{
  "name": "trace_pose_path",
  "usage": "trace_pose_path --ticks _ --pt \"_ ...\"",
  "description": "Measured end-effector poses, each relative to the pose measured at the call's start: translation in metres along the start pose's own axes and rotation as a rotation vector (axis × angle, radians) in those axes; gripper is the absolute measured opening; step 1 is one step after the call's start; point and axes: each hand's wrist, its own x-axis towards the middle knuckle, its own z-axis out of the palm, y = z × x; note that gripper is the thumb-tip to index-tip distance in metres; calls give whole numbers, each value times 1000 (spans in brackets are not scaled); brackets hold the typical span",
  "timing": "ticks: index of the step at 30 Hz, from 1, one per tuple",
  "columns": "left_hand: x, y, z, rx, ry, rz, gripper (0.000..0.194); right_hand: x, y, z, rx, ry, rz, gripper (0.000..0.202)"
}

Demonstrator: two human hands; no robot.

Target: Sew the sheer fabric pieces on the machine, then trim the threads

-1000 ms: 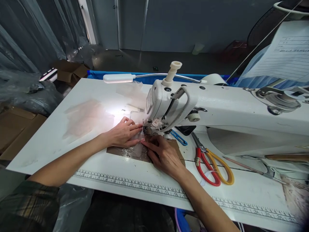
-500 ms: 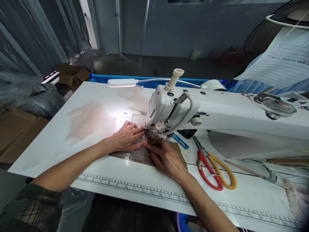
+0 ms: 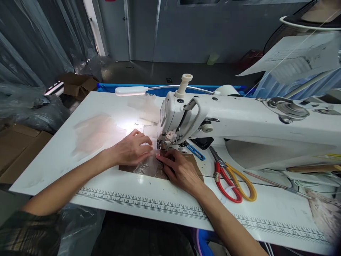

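A white sewing machine [image 3: 183,117] stands over the table, its needle area just behind my hands. Sheer pale fabric [image 3: 149,166] lies by the needle on a brown plate [image 3: 160,173]. My left hand [image 3: 134,147] is at the left of the needle, fingers bent together at the fabric's edge; what they pinch is too small to make out. My right hand [image 3: 179,169] rests on the brown plate right of the fabric, index finger stretched to a small light piece at the fabric's edge, the other fingers partly curled. More sheer pink pieces [image 3: 93,133] lie at the left.
Red and yellow scissors [image 3: 234,181], a blue thread snipper [image 3: 195,152] and a dark object [image 3: 204,143] lie right of my hands. A ruler tape [image 3: 149,205] runs along the front edge. A white lamp [image 3: 130,91] is behind; cardboard boxes [image 3: 23,149] stand left.
My left hand has drawn back slightly leftward from the needle, its fingers lifted and bent instead of flat. My right hand has barely moved. The view has shifted a little.
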Motion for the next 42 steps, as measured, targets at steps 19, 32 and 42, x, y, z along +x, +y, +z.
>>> trace_pose_path --ticks 19,32,42 --pt "-21 18 23 -185 131 250 16 1 -2 -1 38 37 -15 35" --pt "-22 24 14 -184 -65 230 24 1 -3 -2 21 18 2 35" --pt "-4 15 7 -199 -173 337 16 3 -7 -7 -119 -26 -8 37"
